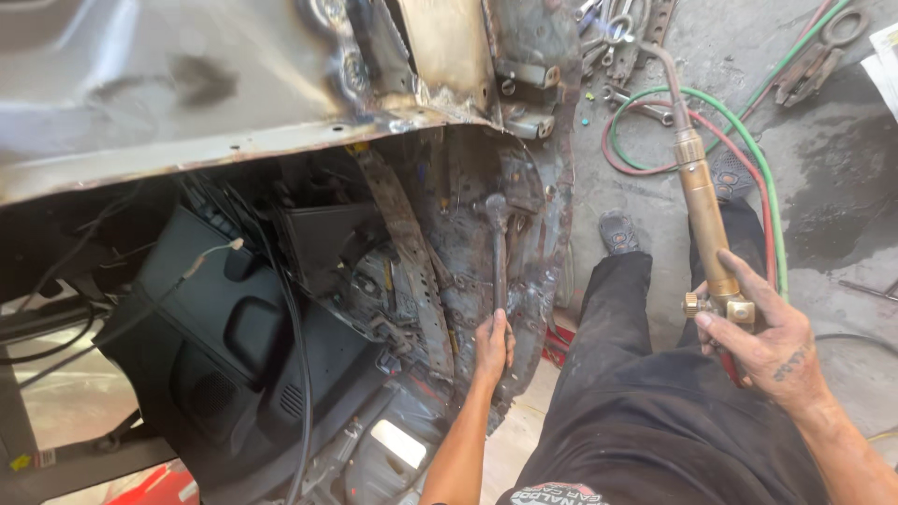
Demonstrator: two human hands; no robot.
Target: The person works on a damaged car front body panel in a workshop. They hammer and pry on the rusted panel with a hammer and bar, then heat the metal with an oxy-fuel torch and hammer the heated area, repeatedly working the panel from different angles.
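My left hand grips the handle of a hammer, whose head points up against the burnt, rusty inner panel of a stripped car body. My right hand holds a brass welding torch by its valve end, off to the right of the car. The torch tip angles up and away toward the floor. Red and green hoses run from the torch and loop over the concrete.
A bare grey metal body panel overhangs at the top left. Black interior trim and wires fill the car's inside. My legs in black trousers stand beside the sill. Wrenches and other tools lie on the floor at the top.
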